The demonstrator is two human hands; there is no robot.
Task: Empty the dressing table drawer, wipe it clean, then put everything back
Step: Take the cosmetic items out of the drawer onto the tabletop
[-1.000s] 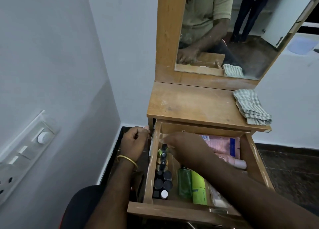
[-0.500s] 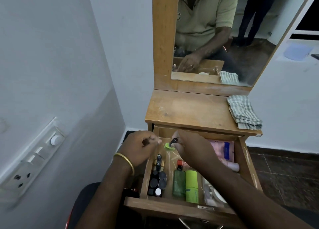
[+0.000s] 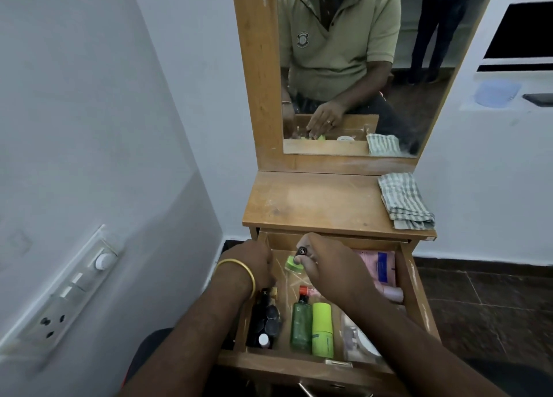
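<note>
- the drawer (image 3: 414,295) is pulled out toward the person, its long axis running front to back under the tabletop (image 3: 317,202).
- the right hand (image 3: 326,265) is over the back of the drawer, fingers curled, pinching a small black tube (image 3: 301,251) whose round end faces up; a small green cap (image 3: 291,263) sits just under it.
- the left hand (image 3: 254,262), with a gold bangle (image 3: 239,269) at the wrist, is at the drawer's left wall with fingers curled down; i cannot tell what, if anything, it holds.
- a green bottle (image 3: 300,326) and a lime tube (image 3: 322,328) lie side by side in the drawer, lengthwise front to back, the bottle's red-capped end toward the back.
- dark bottles (image 3: 267,319) crowd the left side; a pink packet (image 3: 378,266) lies at the right back.
- no label is sharp enough to read.
- a folded checked cloth (image 3: 404,200) lies on the tabletop's right edge, below the mirror (image 3: 353,67).
- pale walls, a switch panel (image 3: 68,289) at left, dark tiled floor.
</note>
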